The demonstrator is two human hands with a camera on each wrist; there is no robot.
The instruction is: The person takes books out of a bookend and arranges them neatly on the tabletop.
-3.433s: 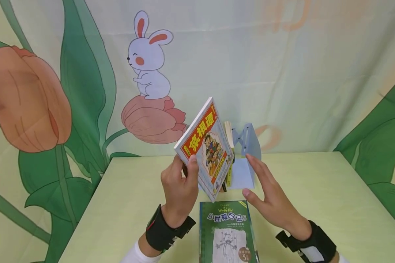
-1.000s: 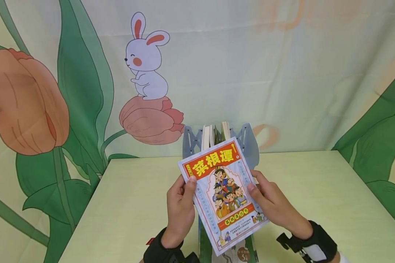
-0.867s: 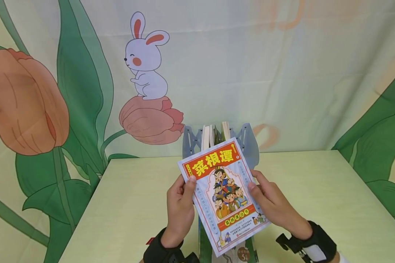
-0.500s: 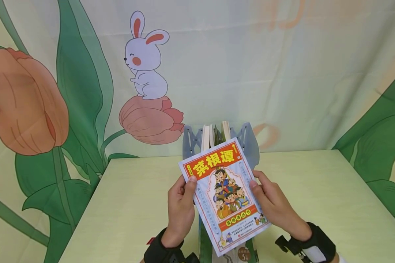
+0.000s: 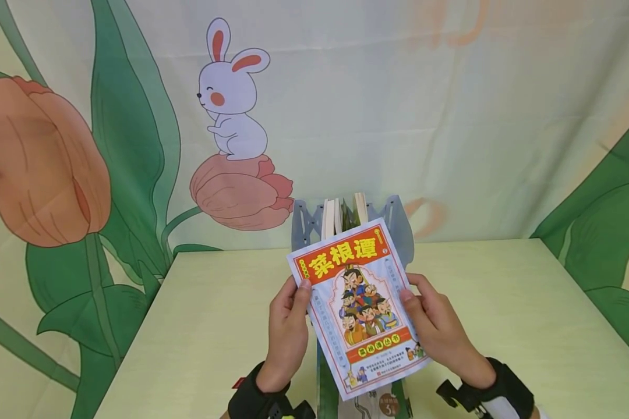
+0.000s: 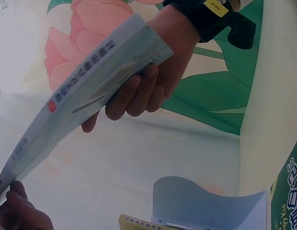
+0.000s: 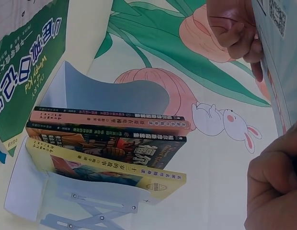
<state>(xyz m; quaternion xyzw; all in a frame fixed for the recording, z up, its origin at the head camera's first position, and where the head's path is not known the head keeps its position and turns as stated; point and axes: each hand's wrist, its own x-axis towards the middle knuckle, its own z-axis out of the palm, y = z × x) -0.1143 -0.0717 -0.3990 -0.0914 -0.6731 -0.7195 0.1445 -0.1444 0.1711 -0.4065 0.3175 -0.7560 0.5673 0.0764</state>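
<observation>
Head view: book [image 5: 359,308] slants between left fingers [image 5: 286,298] and right fingers [image 5: 427,287].

Near the back edge of the table [image 5: 215,326], midway between its corners, a bookend [image 5: 399,233] holds a row of books [image 7: 110,143], before which a flat book [image 5: 327,384] lies below a raised book [image 5: 364,308] held between left hand [image 5: 289,329] and right hand [image 5: 442,329].

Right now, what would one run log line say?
left hand: grips white book by left edge; right hand: grips its right edge; green book: partly hidden in head view; blue bookend: holding upright books
</observation>
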